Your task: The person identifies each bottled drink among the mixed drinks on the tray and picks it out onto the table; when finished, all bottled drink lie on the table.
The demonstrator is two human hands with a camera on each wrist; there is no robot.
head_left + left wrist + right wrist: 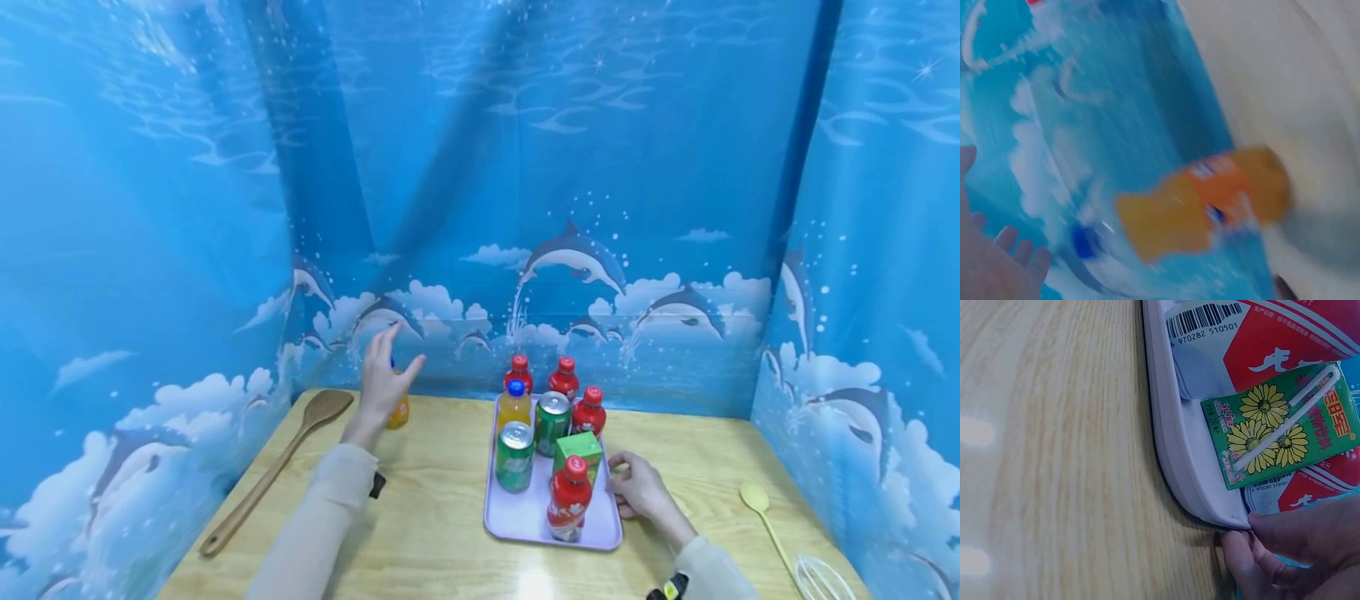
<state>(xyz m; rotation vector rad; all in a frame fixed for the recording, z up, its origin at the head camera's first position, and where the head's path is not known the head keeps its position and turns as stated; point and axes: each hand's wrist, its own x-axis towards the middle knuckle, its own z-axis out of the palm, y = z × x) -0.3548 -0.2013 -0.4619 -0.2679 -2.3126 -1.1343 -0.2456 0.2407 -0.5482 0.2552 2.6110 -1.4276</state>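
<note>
My left hand (381,382) is raised beside an orange soda bottle (400,412) with a blue cap, at the back left of the table. Its fingers are spread, and the left wrist view shows a gap between the hand and the blurred bottle (1204,206). With thumb and fingers, my right hand (641,487) pinches the right rim of a pale lilac tray (517,521). On it stand several red bottles (568,504), two green cans (515,458), another orange soda bottle (514,408) and a green drink carton (1279,425) with a straw.
A wooden spatula (281,462) lies along the table's left side. At the right are a yellow spoon (756,498) and a white whisk (821,579). Blue dolphin-printed curtains (450,208) stand close behind the table and at both sides.
</note>
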